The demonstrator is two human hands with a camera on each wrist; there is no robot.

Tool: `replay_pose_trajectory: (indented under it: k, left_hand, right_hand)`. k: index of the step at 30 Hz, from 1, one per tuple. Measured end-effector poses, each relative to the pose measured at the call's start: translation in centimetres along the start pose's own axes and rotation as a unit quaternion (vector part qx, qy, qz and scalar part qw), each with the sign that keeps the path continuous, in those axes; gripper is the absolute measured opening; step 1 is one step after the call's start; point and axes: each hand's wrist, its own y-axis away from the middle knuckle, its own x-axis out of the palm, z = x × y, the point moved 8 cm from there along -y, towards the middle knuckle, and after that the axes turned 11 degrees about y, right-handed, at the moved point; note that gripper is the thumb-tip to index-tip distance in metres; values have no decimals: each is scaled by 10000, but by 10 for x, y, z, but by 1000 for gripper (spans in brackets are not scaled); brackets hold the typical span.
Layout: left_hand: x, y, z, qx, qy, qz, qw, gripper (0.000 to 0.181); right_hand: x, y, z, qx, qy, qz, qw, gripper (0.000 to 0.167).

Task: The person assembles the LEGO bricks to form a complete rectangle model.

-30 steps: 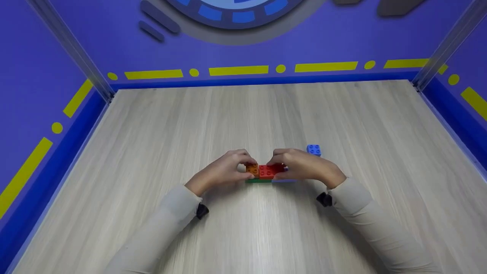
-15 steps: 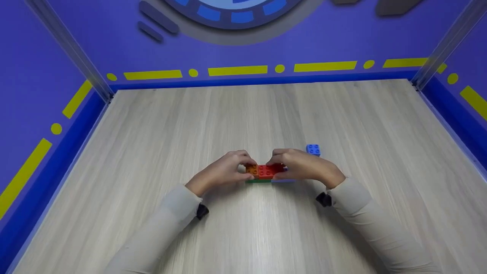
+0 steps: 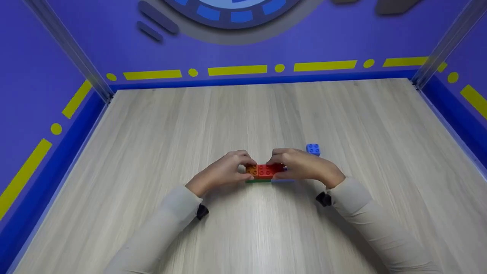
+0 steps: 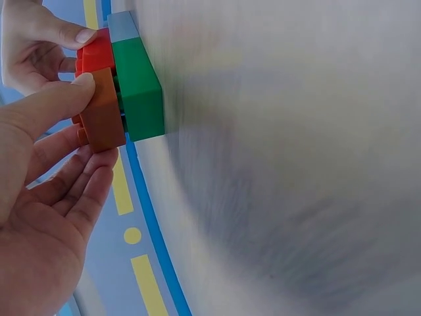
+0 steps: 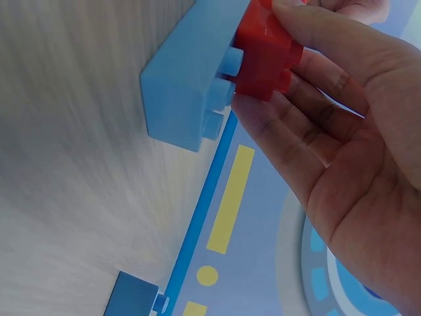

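The left hand (image 3: 224, 167) pinched an orange square plastic brick (image 4: 104, 115), the right hand (image 3: 307, 164) a red oblong one (image 5: 258, 56), both above a green oblong plastic brick (image 4: 143, 92) and a light-blue one (image 5: 177, 92) on the wood-grain desk (image 3: 243, 236).

Red brick (image 3: 264, 171) — partly hidden.

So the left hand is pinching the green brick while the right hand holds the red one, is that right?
Not quite: the left hand is pinching the orange brick, as the left wrist view shows; the green brick lies beneath it. The right hand does hold the red brick.
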Motion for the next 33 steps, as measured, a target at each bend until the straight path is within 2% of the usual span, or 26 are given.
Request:
replay_pose_trajectory:
  k: [4,17,27,33]
  left_hand:
    - [0,0,0,-52,-39,-23,10000,33]
    - [0,-2,-1,80,-165,-41,9998,34]
    - [0,-3,1,78,211,-270,9994,33]
    - [1,-2,3,34,255,-332,9991,34]
  right_hand:
    - [-1,0,0,2,16,-15,10000,25]
    - [2,0,-1,97,-16,38,9999,26]
    - [0,-1,-2,226,-54,58,9997,24]
    - [2,-1,-2,327,-162,110,9993,27]
